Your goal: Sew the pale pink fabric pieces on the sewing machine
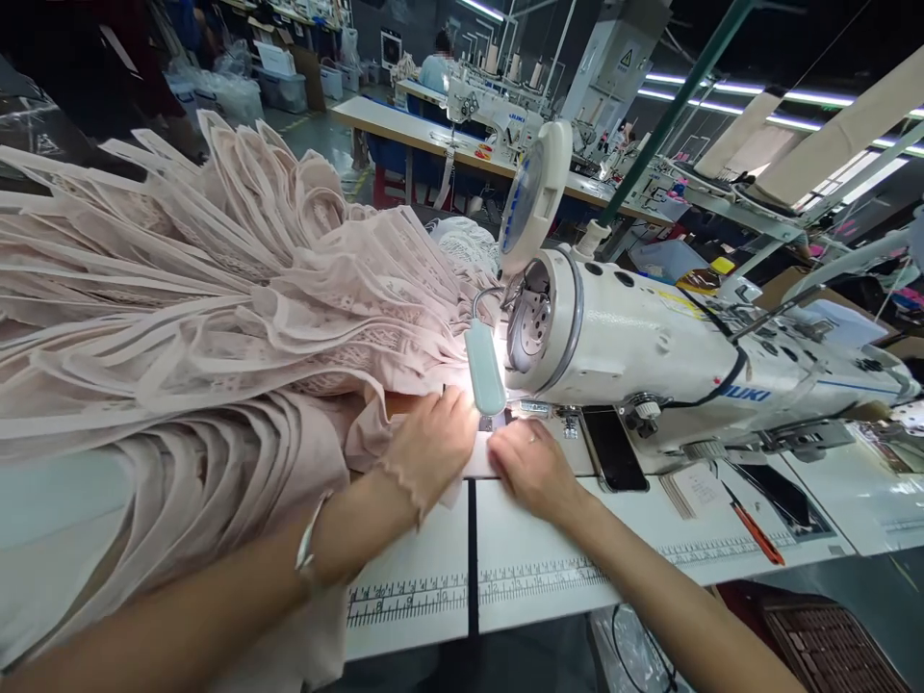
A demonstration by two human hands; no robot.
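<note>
A big heap of pale pink lace garments [202, 289] covers the left of the white sewing table [534, 568]. My left hand [431, 445] lies on a piece of pink fabric, fingers together, pressing it flat just left of the needle area. My right hand [530, 467] rests palm down beside it on the machine bed, fingers curled toward the presser foot, a ring on one finger. Both hands sit under the bright work lamp [485, 368] of the white Juki sewing machine [650, 346]. The glare hides the fingertips.
A dark phone [613, 448] lies on the machine bed right of my hand. An orange-handled tool [755, 529] and a small paper stack [693, 486] lie further right. Printed rulers [505, 582] run along the table's front edge. Other sewing stations and a seated person [437, 67] stand behind.
</note>
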